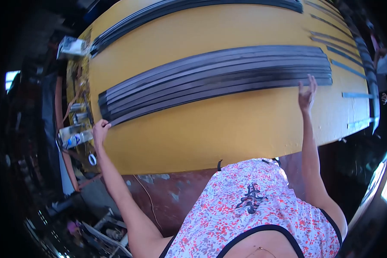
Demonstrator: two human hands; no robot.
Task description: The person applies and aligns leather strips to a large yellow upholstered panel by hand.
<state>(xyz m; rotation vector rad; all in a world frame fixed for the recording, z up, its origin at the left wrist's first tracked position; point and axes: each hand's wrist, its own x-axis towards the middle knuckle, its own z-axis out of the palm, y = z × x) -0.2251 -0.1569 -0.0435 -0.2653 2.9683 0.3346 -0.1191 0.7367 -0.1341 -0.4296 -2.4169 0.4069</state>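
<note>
Long dark grey strips (219, 73) lie side by side in a band across a yellow-topped table (202, 129). At the near left corner of this band, my left hand (100, 131) has its fingers closed on the end of the nearest strip. My right hand (307, 93) is at the band's right end, fingers stretched out and apart, over or just touching the nearest strips; contact cannot be made out. Black end pieces show at the band's left edge.
A second bundle of dark strips (193, 12) lies along the far side. Several short thin strips (344, 53) line the right edge. A plastic bottle (78, 139), a white ring (92, 159) and a clear box (73, 46) are at the left edge.
</note>
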